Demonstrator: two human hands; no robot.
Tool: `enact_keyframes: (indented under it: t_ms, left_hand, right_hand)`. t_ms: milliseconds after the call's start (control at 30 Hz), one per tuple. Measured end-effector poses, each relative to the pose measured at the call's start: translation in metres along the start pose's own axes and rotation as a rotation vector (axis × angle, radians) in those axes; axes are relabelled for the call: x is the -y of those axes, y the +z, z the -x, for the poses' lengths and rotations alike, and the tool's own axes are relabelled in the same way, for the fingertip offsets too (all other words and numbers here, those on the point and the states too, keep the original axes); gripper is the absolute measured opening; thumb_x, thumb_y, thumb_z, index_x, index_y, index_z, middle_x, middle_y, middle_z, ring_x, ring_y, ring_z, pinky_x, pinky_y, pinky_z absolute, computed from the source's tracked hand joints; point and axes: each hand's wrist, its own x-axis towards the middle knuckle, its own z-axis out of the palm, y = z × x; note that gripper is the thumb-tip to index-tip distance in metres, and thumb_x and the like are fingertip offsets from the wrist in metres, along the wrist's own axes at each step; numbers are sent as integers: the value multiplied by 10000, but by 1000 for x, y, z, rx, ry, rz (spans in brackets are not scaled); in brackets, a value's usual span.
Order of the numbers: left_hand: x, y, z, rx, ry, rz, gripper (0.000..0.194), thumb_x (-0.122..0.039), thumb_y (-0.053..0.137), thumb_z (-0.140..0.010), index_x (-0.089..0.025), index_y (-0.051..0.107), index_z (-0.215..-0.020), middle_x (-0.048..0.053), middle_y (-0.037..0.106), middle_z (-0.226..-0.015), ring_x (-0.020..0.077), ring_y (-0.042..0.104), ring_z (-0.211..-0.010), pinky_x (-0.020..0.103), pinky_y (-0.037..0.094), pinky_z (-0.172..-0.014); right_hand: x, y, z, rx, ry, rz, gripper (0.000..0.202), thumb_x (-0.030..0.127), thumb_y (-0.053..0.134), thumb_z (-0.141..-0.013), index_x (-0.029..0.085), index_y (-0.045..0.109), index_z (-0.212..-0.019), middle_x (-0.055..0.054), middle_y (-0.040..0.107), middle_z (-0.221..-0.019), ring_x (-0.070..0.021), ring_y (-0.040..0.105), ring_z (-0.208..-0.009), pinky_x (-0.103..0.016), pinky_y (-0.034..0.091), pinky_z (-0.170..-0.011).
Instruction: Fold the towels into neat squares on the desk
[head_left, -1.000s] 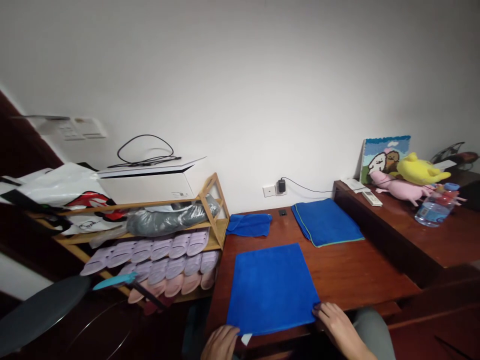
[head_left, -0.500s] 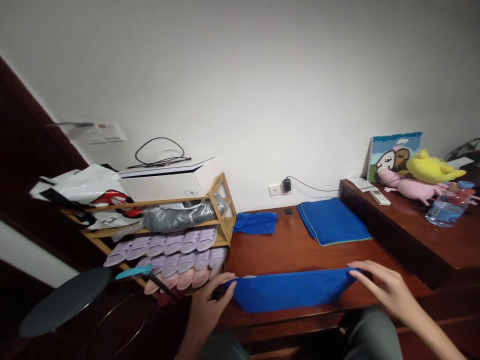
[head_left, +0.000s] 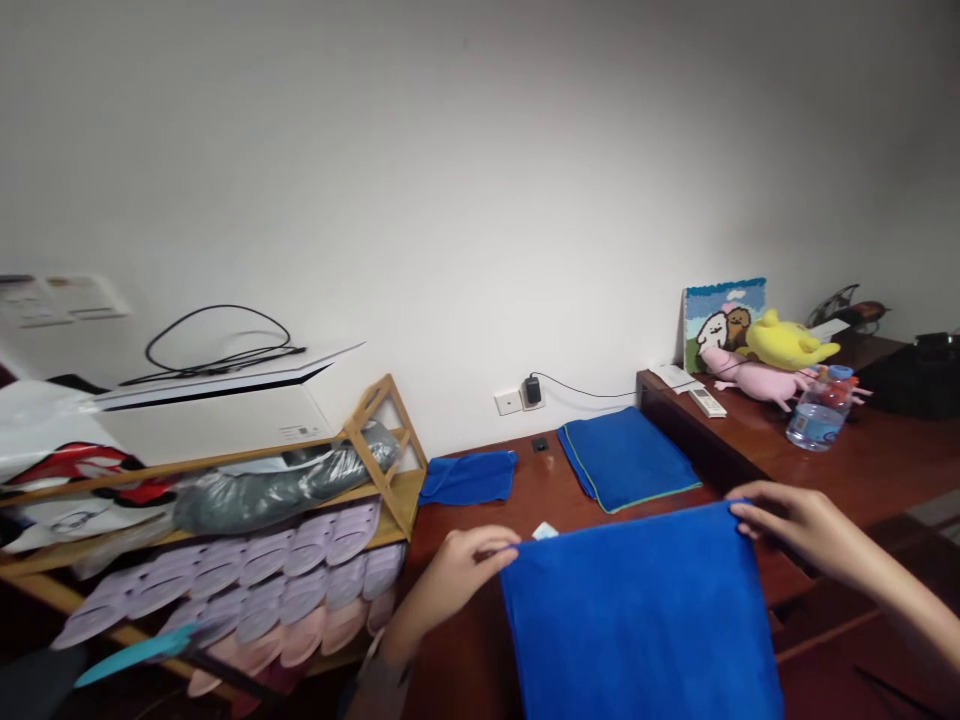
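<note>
A blue towel (head_left: 637,610) hangs stretched between my hands over the near side of the wooden desk (head_left: 457,610). My left hand (head_left: 476,560) pinches its upper left corner, close to a small white tag (head_left: 545,531). The upper right corner is gripped by my right hand (head_left: 780,515). The towel's lower edge runs out of view. Behind it on the desk lie a folded blue towel with a green edge (head_left: 630,460) and a smaller folded blue cloth (head_left: 469,477).
On the left stands a wooden rack (head_left: 409,500) with lilac slippers (head_left: 262,570) and a white box (head_left: 217,415) on top. A raised desk section (head_left: 885,450) at right carries a water bottle (head_left: 821,415), plush toys (head_left: 787,342) and a remote (head_left: 707,401).
Both hands have raised the towel's upper edge, and more of its face now hangs in view. The camera view has turned right.
</note>
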Motion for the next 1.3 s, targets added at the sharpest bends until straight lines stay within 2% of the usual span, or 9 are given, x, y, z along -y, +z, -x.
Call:
enact_keyframes:
  t_ms: [100,233,433,533,700,833,1100,1200,1300]
  left_hand:
    - [4,8,-80,-39,83,-11,230,-410,661,-951,-238,784,-1040,32,825,-1050,230,763,-975,312,594,-865]
    - [-3,8,-172,-342,228,-192,192,-333,621,-978,-229,763,-1054,63,811,-1072,252,741,-1014,389,554,-954]
    - [6,44,-231,-559,358,-472,182,-263,561,-1033,-228,716,-1122,76,779,-1097,261,688,-1074,426,496,-971]
    - [41,95,-232,-536,347,-552,198,-242,520,-1054,-225,708,-1114,77,756,-1129,253,661,-1096,416,483,-963]
    - [128,204,-220,-363,195,-604,234,-174,494,-1035,-221,723,-1028,61,741,-1037,242,667,-1010,396,516,-874]
    - [182,254,-208,-296,120,-554,279,-146,474,-1011,-245,729,-1065,61,736,-1086,236,669,-1044,410,539,-916]
    - [190,259,-195,-273,70,-463,410,-197,422,-1008,-268,680,-1319,72,686,-1378,256,621,-1302,485,518,-1116]
    - [200,247,-159,-262,32,-504,461,-223,466,-977,-271,633,-1404,72,625,-1486,262,580,-1374,476,506,-1144]
    - [235,207,-94,-328,-18,-610,405,-275,489,-982,-280,685,-1336,69,668,-1439,274,614,-1337,486,516,-1130]
  right_hand:
    - [-20,-16,-76,-55,-55,103,484,670,661,-838,221,781,-972,-75,820,-880,-258,769,-767,-341,605,-743]
    - [-30,-38,-179,-282,-155,257,349,501,638,-850,198,771,-961,-110,818,-956,-269,758,-842,-377,573,-833]
    - [-60,-33,-252,-552,-109,393,283,289,567,-919,148,750,-1082,-144,784,-1069,-255,728,-953,-361,547,-888]
    - [-98,3,-250,-561,-5,583,295,213,499,-969,141,713,-1159,-170,722,-1212,-253,707,-1027,-350,532,-904]
    - [-176,83,-222,-284,287,818,359,115,432,-970,141,681,-1228,-201,662,-1287,-219,745,-825,-334,543,-758]
    - [-251,120,-206,-129,396,795,466,63,368,-930,165,700,-1240,-204,663,-1337,-260,767,-894,-339,553,-730]
    - [-314,136,-194,-270,239,654,542,174,389,-902,93,651,-1369,-223,695,-1327,-324,703,-1159,-454,519,-1054]
    - [-310,157,-159,-423,150,652,530,277,368,-933,112,662,-1342,-214,640,-1408,-342,675,-1195,-495,517,-1067]
    - [-293,192,-104,-481,44,570,508,434,347,-965,211,723,-1223,-154,661,-1376,-363,675,-1168,-547,550,-1017]
